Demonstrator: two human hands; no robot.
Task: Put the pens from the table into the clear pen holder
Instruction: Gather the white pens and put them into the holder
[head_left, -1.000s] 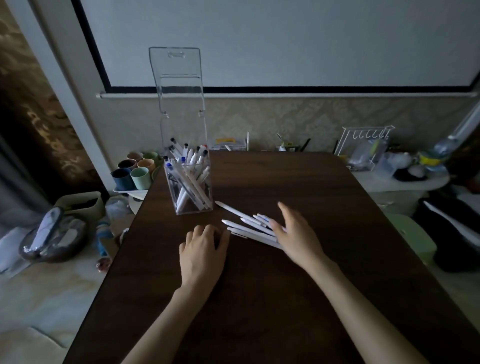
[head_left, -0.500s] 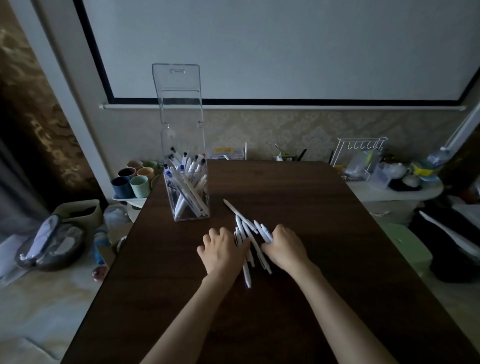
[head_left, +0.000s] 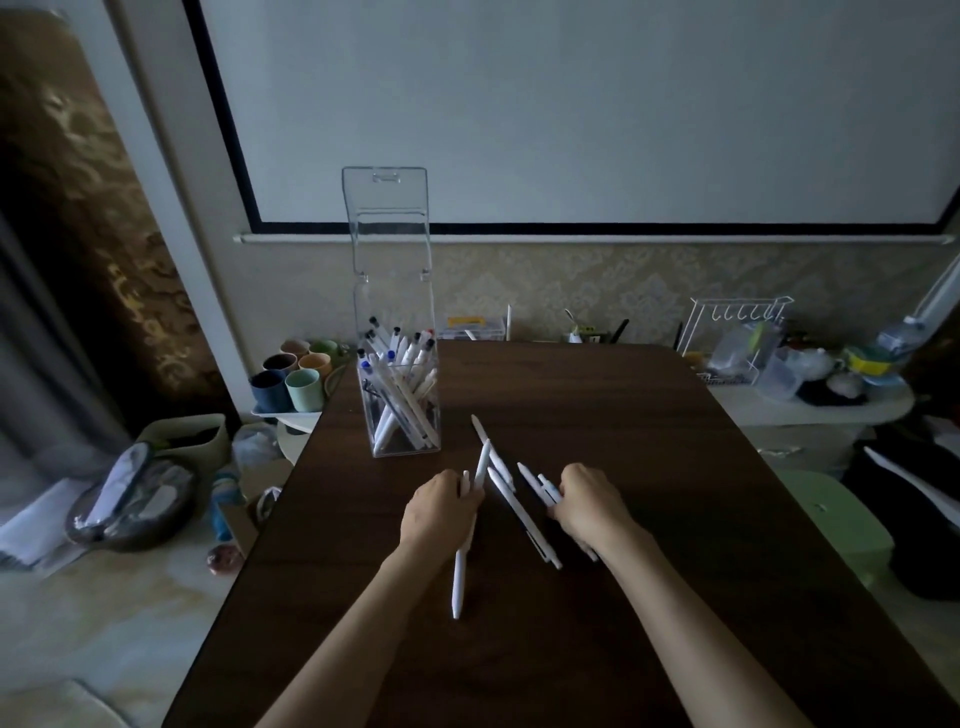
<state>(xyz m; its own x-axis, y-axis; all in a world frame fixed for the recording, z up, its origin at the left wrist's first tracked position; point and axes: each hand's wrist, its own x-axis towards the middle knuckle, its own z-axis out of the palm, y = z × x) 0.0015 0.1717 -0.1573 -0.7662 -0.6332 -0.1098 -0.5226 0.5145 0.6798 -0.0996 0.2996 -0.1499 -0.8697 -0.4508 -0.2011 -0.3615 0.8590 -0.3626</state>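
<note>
On the dark wooden table stands the clear pen holder, its hinged lid upright and several white pens inside. My left hand is shut on white pens that stick out above and below the fist. My right hand is shut on a few more pens pointing up-left. Between the hands lie loose white pens on the table, one crossing toward the holder.
Several coloured cups sit on a low shelf left of the table. A white wire rack and clutter stand on a cabinet at right. A bag lies on the floor at left.
Both hands went from lying flat beside the spread pens to closing around them. The pens got gathered and turned roughly upright on the table, and the hands have drawn apart with pens in each.
</note>
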